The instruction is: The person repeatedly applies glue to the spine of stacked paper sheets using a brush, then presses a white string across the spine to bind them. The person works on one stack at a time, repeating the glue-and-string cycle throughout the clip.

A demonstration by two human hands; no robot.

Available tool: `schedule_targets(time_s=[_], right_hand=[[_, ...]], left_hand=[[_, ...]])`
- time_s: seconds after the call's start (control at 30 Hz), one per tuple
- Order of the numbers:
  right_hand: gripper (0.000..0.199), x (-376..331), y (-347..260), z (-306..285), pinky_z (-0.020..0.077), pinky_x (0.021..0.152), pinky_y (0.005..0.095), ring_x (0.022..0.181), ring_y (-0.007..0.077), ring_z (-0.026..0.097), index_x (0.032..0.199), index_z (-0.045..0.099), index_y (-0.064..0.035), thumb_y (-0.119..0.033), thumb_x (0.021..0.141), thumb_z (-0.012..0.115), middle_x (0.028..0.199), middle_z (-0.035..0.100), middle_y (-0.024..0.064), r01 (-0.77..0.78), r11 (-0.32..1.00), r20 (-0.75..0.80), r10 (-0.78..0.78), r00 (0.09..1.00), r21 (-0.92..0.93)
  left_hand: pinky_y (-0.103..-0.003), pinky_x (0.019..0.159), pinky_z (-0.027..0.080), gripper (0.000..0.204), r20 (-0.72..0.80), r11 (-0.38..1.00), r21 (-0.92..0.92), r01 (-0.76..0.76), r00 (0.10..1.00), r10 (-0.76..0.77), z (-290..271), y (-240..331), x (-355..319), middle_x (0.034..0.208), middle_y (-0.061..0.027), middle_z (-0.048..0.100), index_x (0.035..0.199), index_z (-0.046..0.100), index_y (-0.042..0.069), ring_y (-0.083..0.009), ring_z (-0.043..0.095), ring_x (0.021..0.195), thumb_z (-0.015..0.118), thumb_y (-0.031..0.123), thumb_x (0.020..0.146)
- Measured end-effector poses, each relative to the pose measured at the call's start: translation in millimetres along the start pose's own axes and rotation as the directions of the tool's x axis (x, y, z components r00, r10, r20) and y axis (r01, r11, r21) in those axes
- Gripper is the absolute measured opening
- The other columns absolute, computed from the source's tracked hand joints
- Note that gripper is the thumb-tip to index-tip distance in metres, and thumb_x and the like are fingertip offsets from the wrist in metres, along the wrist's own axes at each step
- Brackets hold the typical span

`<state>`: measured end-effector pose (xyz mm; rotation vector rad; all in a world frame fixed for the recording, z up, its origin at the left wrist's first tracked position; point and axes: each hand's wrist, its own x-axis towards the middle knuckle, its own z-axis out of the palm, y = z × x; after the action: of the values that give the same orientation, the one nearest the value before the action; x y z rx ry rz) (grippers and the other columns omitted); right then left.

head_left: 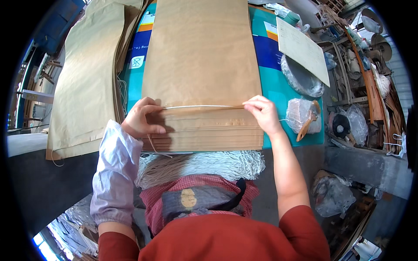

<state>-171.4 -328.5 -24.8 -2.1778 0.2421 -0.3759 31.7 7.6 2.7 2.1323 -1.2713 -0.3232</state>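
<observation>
A stack of brown paper bags lies in front of me, their near edges stepped in several layers. A white string runs taut across the top bag, between my hands. My left hand has its fingers curled at the string's left end, thumb lower on the paper; a loose string tail shows below it. At the other end my right hand pinches the top bag's edge, where a narrow fold of paper covers the string. Below the stack, against my lap, lies a thick bundle of white strings.
More brown paper bags hang over the table's left side. On the teal and blue sheet at right sit a plastic-wrapped block, a wooden-handled brush, a round plastic-covered thing and a pale board. Clutter stands further right.
</observation>
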Motion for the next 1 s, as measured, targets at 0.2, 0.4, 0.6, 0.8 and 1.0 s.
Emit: schedule_targets(time_s=[0.2,0.4,0.6,0.8,1.0], right_hand=[[0.013,12,-1,17,0.0465,0.059,0.0320,0.065,0.0237,0.059,0.077,0.066,-0.0028,-0.013,0.074,0.073,0.068,0.059,0.0077,-0.208,0.939,-0.130,0.178,0.975,-0.275],[0.048,9,-23,56,0.0471,0.084,0.0427,0.100,0.0314,0.055,0.120,0.052,-0.0014,-0.005,0.075,0.067,0.112,0.056,0.0150,-0.031,0.724,-0.218,-0.167,0.962,-0.690],[0.078,-7,-60,76,0.0116,0.116,0.0426,0.140,0.0320,0.020,0.142,0.027,0.0043,-0.053,0.091,0.043,0.149,0.025,0.0209,0.014,0.676,0.151,0.144,0.978,-0.737],[0.065,-23,3,25,0.0293,0.107,0.0449,0.131,0.0383,0.033,0.129,0.041,0.0102,-0.037,0.087,0.057,0.140,0.036,0.0272,-0.366,0.636,-0.269,0.248,0.930,-0.679],[0.042,-16,-12,24,0.0424,0.092,0.0416,0.108,0.0319,0.052,0.111,0.058,0.0067,-0.021,0.081,0.066,0.129,0.051,0.0195,-0.261,0.575,-0.304,0.022,0.952,-0.775]], left_hand=[[-0.037,0.069,0.048,0.016,-0.166,0.933,0.103,0.344,0.931,-0.325,26,-10,13,0.082,-0.0154,0.060,0.085,0.064,0.000,-0.0318,0.061,0.079,0.070,0.012,0.076],[-0.044,0.082,0.046,0.038,-0.318,0.820,0.436,0.371,0.916,-0.245,45,36,14,0.108,-0.0181,0.056,0.111,0.051,0.000,-0.0373,0.056,0.098,0.066,0.011,0.078],[-0.044,0.115,0.012,0.080,0.092,0.796,0.515,0.318,0.903,-0.420,58,69,11,0.148,-0.0260,0.022,0.140,0.025,-0.009,-0.0370,0.017,0.140,0.050,0.048,0.089],[-0.041,0.113,0.020,0.065,-0.121,0.814,0.376,0.443,0.894,-0.431,44,5,-10,0.146,-0.0276,0.024,0.137,0.030,-0.010,-0.0400,0.020,0.137,0.051,0.032,0.092],[-0.044,0.111,0.025,0.060,-0.209,0.848,0.305,0.433,0.899,-0.384,55,-3,-8,0.144,-0.0291,0.027,0.134,0.034,-0.007,-0.0429,0.024,0.134,0.058,0.020,0.086]])
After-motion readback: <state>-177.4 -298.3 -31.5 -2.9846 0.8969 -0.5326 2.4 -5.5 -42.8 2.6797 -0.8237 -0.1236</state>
